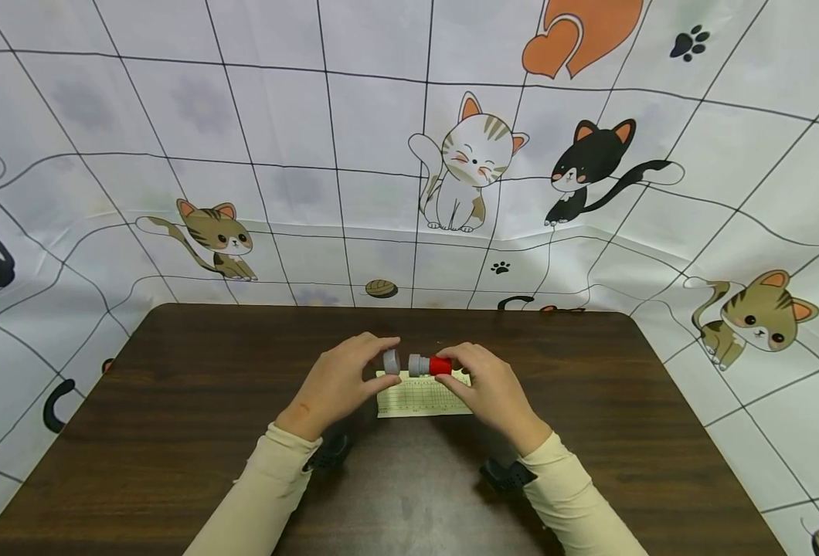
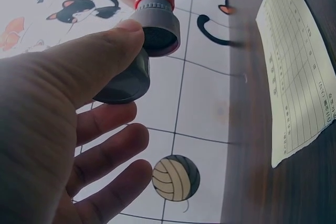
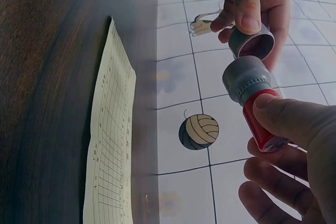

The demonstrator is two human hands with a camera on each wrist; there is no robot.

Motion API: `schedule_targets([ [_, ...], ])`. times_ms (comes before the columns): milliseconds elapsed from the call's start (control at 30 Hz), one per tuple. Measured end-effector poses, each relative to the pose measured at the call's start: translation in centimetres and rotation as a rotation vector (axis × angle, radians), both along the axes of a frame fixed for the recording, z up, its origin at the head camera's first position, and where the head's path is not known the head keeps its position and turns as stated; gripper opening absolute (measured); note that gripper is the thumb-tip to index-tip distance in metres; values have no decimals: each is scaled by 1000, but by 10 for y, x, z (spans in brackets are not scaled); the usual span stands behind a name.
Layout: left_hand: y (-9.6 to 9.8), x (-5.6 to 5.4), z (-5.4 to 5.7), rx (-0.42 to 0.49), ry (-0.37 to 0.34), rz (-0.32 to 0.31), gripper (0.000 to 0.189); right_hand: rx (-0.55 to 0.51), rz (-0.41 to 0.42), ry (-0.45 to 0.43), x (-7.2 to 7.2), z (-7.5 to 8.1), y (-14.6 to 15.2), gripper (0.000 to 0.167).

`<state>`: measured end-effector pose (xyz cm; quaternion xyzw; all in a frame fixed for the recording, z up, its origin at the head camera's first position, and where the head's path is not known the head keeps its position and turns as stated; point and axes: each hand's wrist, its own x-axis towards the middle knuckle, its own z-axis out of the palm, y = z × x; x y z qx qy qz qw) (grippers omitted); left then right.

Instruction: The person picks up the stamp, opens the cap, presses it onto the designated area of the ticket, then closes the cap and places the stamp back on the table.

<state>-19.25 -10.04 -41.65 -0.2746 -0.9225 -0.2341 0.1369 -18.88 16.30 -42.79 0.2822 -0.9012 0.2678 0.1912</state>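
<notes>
left hand (image 1: 341, 380) pinches cap (image 1: 392, 361), right hand (image 1: 491, 384) stamp (image 1: 430, 365)

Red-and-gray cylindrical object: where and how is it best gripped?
Probably by the narrower red barrel, pinched across its round sides from the right: in the head view, its wider gray head points left toward the hollow gray cap.

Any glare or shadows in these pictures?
Head view: a pale sheen on the table, soft shadows near the left hand and right hand; left wrist view: the wall washed out at upper left, the left hand dim; right wrist view: whitish haze along the table's edge.
</notes>
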Motion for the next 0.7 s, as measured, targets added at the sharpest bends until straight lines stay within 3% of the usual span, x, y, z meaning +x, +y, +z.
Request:
schedule_targets([
  [167, -3, -2, -1, -10, 25, -7, 53, -14, -16, -14, -1, 0, 1, 23],
  [700, -7, -2, 2, 46, 2, 18, 50, -30, -50, -22, -2, 0, 4, 23],
])
